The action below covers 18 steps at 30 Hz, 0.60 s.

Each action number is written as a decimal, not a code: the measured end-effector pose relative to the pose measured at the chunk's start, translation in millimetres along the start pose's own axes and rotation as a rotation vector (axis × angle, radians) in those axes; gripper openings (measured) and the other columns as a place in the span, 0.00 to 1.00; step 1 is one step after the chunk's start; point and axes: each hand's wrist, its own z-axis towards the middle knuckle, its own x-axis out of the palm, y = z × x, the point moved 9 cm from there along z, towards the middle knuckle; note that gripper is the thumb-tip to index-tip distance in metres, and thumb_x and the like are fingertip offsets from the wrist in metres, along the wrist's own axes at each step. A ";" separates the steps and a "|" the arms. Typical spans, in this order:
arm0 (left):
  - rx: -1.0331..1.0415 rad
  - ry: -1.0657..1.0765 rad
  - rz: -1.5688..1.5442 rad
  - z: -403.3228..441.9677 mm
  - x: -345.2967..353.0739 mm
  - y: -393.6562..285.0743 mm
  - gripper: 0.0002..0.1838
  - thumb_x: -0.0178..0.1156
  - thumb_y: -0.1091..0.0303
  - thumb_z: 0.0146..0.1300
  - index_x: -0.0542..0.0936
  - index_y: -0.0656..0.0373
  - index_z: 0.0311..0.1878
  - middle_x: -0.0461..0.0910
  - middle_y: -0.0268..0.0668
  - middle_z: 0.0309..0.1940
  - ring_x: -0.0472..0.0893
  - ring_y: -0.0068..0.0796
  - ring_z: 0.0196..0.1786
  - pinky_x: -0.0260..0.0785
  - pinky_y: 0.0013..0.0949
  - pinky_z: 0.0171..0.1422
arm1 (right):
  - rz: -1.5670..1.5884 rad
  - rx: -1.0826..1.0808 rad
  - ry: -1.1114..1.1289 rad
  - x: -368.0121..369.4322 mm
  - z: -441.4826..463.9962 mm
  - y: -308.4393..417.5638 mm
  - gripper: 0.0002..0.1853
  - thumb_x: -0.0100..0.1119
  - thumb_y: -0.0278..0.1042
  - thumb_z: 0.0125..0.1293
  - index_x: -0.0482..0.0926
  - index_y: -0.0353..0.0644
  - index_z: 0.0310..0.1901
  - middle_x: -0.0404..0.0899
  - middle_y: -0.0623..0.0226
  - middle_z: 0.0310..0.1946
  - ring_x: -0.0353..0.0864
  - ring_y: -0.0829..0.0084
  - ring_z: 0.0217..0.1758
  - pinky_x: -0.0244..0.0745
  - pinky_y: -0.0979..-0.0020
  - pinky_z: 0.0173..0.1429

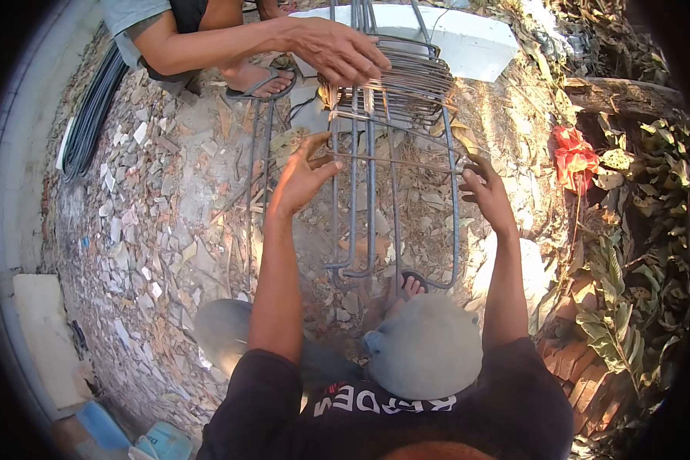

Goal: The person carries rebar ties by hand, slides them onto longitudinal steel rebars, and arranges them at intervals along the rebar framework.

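Nearest me is my black cloth T-shirt with white lettering [284, 406], and just beyond it my rounded grey trouser knee [425, 345]. My foot in a dark sandal [412, 287] is on the ground beside the near, bent ends of a frame of long grey metal rods [395, 199]. The frame lies in front of me, its rods running away from my feet, over ground strewn with pale stone chips and dry leaves [146, 222]. My left hand [307, 178] is at the frame's left side, thumb and forefinger apart; I cannot tell whether its other fingers close on a rod. My right hand [487, 195] is at the right side, fingers partly curled, tips by the outer rod; whether they pinch it I cannot tell. Between my hands a thin brownish metal crosspiece [395, 161] spans the frame. Well out to the right is a crumpled bright-red object [575, 157], material unclear. Farther along the frame is a dense stack of thin, dark bent metal rods [418, 77]. A co-worker's hand [345, 52], fingers extended, is over its left part; contact is unclear. That person's foot in a grey flip-flop [261, 80] is to the left. Behind the stack lies a white, smooth-faced slab [475, 38].
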 end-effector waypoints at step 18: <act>-0.258 -0.414 -0.215 34.2 -5.0 18.4 0.56 0.53 0.21 0.66 0.54 0.53 0.84 0.66 0.46 0.75 0.72 0.46 0.72 0.67 0.54 0.72 | -0.031 0.000 -0.117 25.0 81.4 28.5 0.42 0.51 0.72 0.75 0.81 0.35 0.65 0.86 0.53 0.46 0.81 0.65 0.50 0.75 0.63 0.58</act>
